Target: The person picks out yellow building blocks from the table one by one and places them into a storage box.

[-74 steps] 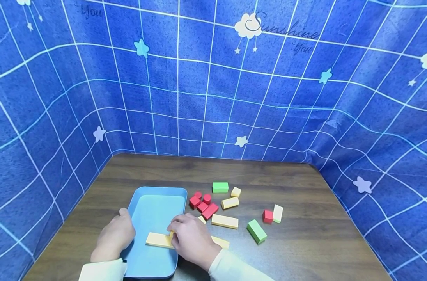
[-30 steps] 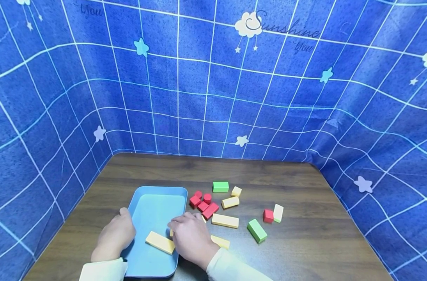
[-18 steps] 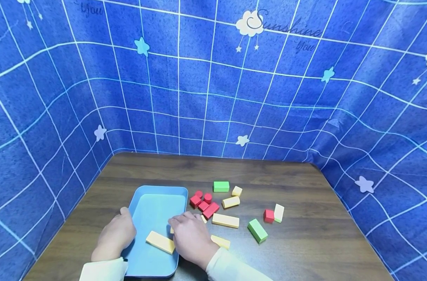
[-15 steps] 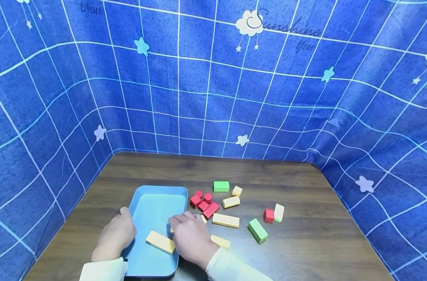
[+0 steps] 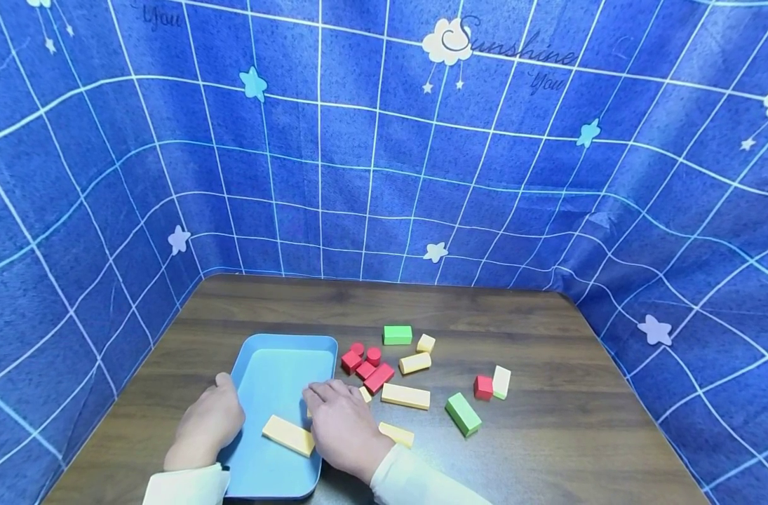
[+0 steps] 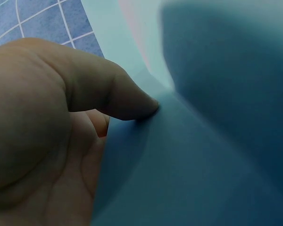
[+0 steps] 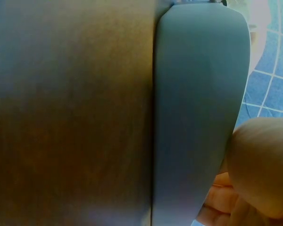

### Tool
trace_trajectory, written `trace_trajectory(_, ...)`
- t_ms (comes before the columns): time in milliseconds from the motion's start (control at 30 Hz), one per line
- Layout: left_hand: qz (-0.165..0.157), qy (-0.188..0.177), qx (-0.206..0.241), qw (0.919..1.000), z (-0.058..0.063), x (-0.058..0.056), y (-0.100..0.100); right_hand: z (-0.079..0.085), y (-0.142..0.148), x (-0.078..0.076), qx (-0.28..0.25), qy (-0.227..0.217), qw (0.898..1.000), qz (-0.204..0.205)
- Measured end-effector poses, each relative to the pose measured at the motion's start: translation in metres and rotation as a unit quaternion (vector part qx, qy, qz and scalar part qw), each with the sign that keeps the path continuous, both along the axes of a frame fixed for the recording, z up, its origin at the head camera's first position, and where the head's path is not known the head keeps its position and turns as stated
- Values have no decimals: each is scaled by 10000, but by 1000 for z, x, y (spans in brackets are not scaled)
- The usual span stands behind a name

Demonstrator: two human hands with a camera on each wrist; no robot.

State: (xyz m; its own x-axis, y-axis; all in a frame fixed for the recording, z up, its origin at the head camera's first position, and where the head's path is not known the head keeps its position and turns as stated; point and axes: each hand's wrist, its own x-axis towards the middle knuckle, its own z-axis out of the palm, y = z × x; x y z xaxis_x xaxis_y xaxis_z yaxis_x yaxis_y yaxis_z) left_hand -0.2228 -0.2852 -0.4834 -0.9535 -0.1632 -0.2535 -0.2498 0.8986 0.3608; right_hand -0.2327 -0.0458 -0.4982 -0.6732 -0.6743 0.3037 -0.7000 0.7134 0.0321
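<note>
One wide view from the head, two close ones from the wrists.
The head camera looks forward and down from above, taking in the table (image 5: 548,435), the blue tray (image 5: 273,389), the left hand (image 5: 207,424), the right hand (image 5: 346,426) and the gridded curtain (image 5: 352,182) behind. The left wrist camera, very near, faces the tray's wall beside its hand; the right wrist camera, also near and turned sideways, faces the tray's outer side and the table. All three share tray and curtain.
</note>
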Motion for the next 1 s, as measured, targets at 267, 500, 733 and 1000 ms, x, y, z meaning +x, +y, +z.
trace_trajectory(267, 13, 23, -6, 10000, 0, -1, 1, 0, 1, 0, 3, -5, 10000, 5)
trace_trajectory(500, 20, -3, 9, 10000, -1, -1, 0, 0, 1, 0, -42, -97, 9999, -23)
trace_trajectory(733, 10, -8, 44, 10000, -1, -1, 0, -2, 2, -1, -127, -18, 9999, 80)
trace_trajectory(1000, -49, 47, 18, 10000, -4, -1, -2, -2, 8, -5, -432, 2, 9986, 289)
